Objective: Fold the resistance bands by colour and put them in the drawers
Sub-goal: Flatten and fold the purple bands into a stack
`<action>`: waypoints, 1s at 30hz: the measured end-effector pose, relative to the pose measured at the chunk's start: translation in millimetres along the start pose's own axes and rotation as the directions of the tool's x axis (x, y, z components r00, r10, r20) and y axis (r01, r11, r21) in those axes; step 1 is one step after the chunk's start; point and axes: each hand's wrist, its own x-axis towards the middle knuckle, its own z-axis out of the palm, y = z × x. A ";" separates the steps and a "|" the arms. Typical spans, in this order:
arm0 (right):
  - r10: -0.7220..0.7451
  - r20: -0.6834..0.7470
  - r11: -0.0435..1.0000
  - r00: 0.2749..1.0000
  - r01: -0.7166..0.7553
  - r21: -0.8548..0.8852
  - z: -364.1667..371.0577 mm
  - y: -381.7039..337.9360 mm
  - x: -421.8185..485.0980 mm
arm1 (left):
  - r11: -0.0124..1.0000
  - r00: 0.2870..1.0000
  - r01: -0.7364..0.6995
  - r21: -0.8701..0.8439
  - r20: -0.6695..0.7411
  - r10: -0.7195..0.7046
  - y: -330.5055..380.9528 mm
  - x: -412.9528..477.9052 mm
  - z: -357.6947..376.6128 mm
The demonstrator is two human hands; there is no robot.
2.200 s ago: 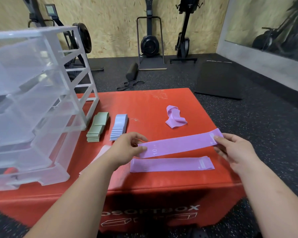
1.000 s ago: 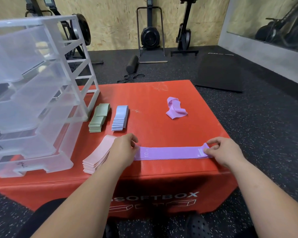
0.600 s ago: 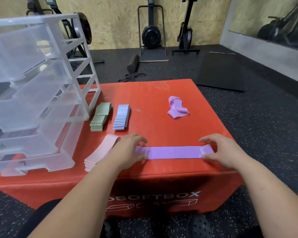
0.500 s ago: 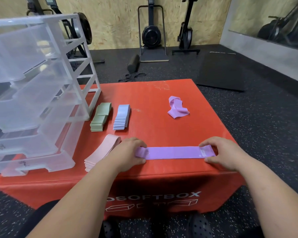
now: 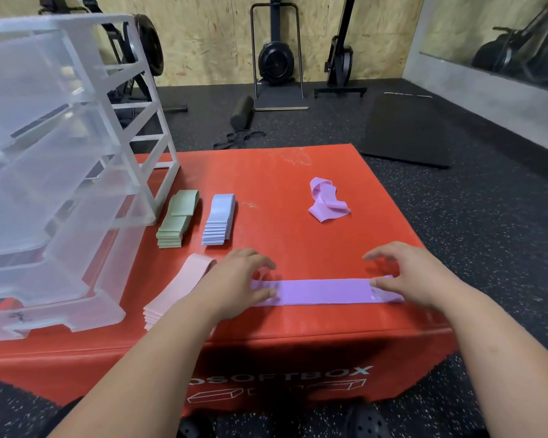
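Both hands have loosened since a moment ago: our left hand [image 5: 234, 287] and right hand [image 5: 407, 278] rest open-fingered on the ends of the purple band [image 5: 323, 291], lying left-to-right along the near edge of the red box [image 5: 282, 191].

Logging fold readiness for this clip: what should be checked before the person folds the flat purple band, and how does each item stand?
1. Purple band lies flat and straight on the red box: ok.
2. Left hand presses its left end: ok.
3. Right hand touches its right end: ok.
4. Band's left end is apart from the pink stack: cannot tell, the left hand hides it.
5. Crumpled purple band is folded: not ok, it lies loose farther back.
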 end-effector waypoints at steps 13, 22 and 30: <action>0.090 -0.231 0.991 0.969 -0.109 -0.073 31.1 -24.1 144.7 | 0.999 0.999 0.028 -0.032 -0.016 -0.028 -11.2 76.9 20.9; 0.199 -0.258 0.970 0.946 -0.228 -0.089 51.6 -25.4 182.2 | 0.999 0.998 0.028 -0.032 -0.048 -0.030 -19.5 89.7 27.1; 0.246 -0.376 0.932 0.893 -0.324 -0.161 46.1 -17.7 177.4 | 0.999 1.000 0.018 -0.051 0.014 -0.017 -21.5 82.6 22.1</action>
